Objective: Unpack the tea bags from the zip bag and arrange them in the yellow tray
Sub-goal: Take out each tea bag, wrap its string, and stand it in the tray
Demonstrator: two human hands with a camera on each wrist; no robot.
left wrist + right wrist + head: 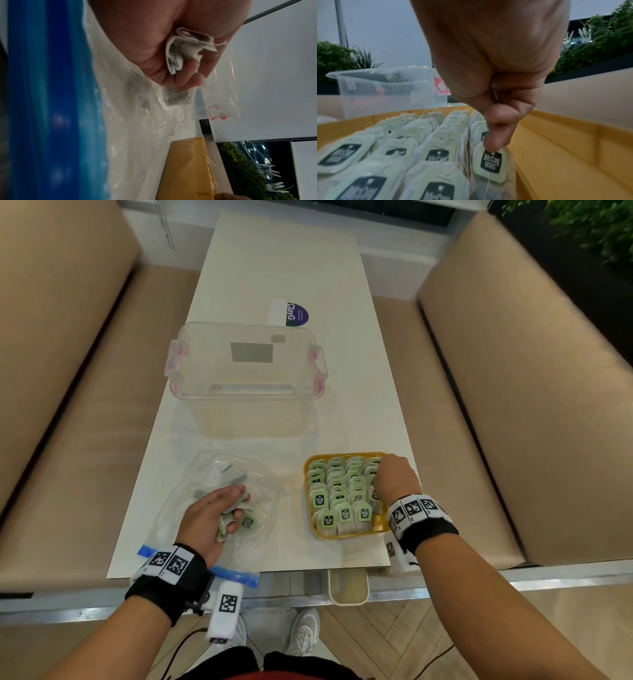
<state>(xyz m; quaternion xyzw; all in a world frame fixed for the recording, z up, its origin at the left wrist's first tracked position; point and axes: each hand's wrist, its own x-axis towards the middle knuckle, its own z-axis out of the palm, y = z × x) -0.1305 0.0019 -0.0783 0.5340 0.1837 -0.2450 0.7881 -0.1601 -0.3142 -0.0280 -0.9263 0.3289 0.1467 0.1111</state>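
Note:
The yellow tray (319, 534) (565, 148) (185, 169) sits at the table's front right, packed with rows of green-tagged tea bags (337, 491) (436, 155). My right hand (376, 484) (494, 146) is over the tray's right column, and its curled fingers pinch the top of one tea bag's tag (491, 162). The clear zip bag (219, 470) (137, 135) with a blue zip strip (236, 575) (51, 108) lies flat at the front left. Above it my left hand (236, 508) (188, 67) grips a small bunch of tea bags (224, 525) (181, 51). One more tea bag (248, 521) lies beside its fingers.
A clear plastic box (246, 371) (385, 88) with pink latches stands behind the zip bag and tray, mid-table. A purple sticker (296, 314) lies farther back. Beige benches (513, 388) flank the narrow white table (359, 412); its front edge is just under my wrists.

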